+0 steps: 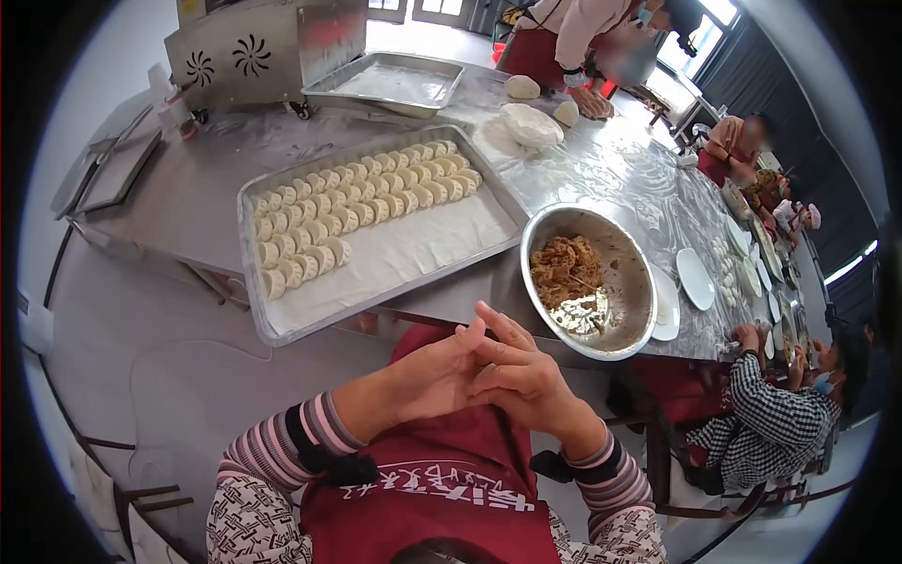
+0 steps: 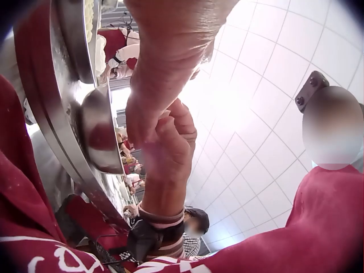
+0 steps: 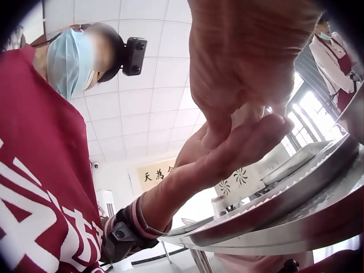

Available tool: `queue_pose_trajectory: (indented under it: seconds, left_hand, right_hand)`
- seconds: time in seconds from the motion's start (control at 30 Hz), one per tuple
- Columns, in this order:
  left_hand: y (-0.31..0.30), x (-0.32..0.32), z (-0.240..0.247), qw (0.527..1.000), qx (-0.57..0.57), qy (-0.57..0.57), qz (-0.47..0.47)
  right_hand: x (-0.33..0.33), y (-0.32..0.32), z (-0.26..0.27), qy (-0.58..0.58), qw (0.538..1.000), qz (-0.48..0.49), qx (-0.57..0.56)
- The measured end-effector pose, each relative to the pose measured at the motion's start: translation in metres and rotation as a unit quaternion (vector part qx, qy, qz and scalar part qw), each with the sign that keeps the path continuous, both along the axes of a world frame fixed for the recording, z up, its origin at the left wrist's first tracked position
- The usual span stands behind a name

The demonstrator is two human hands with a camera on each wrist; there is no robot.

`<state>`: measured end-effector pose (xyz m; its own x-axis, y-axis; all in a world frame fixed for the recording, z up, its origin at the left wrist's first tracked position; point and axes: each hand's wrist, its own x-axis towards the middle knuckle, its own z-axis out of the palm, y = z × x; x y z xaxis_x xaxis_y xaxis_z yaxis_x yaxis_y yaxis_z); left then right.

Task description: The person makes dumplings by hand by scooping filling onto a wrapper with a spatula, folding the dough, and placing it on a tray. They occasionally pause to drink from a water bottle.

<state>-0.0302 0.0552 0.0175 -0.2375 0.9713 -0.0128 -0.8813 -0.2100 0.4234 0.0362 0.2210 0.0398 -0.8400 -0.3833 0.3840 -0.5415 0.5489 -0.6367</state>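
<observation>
Two hands meet near the dumplings (image 1: 349, 219).
The left hand (image 1: 434, 378) and right hand (image 1: 533, 381) press their fingers (image 1: 508, 327) together; from here I can't tell if they pinch anything. Rows sit in the tray (image 1: 395, 258). I guess it's closing-up time, so squeeze softly next.

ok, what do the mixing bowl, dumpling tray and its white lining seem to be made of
The mixing bowl looks like polished stainless steel, given its bright reflections. The dumpling tray seems duller grey metal, perhaps aluminium, with a soft sheen on its rim. The white lining looks matte and faintly creased: cloth or paper, I can't tell.
</observation>
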Motion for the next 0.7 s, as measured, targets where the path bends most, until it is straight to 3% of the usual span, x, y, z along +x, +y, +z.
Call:
queue_pose_trajectory:
  seconds: [0.2,0.3,0.37,0.4,0.6,0.7]
  left_hand:
    - [-0.002,0.002,-0.006,1.000,-0.004,0.002,-0.002]
    - [-0.006,-0.002,-0.015,1.000,0.009,0.006,-0.006]
    - [-0.006,-0.003,-0.020,1.000,0.020,0.014,-0.007]
    - [-0.005,-0.003,-0.020,1.000,0.021,0.010,-0.005]
    - [-0.003,0.006,-0.025,0.998,-0.015,0.061,0.030]
    - [-0.006,0.007,-0.023,0.994,-0.051,0.083,0.058]
  right_hand:
    - [-0.001,0.000,-0.016,0.040,0.999,0.015,0.017]
    - [0.001,-0.001,-0.018,0.013,0.999,0.000,-0.037]
    - [0.005,-0.001,-0.012,-0.067,0.983,-0.028,-0.170]
    - [0.005,0.001,-0.014,-0.066,0.983,-0.029,-0.170]
    - [0.001,0.008,-0.036,0.035,0.989,-0.008,-0.147]
    - [0.001,-0.004,-0.030,0.125,0.988,-0.045,-0.076]
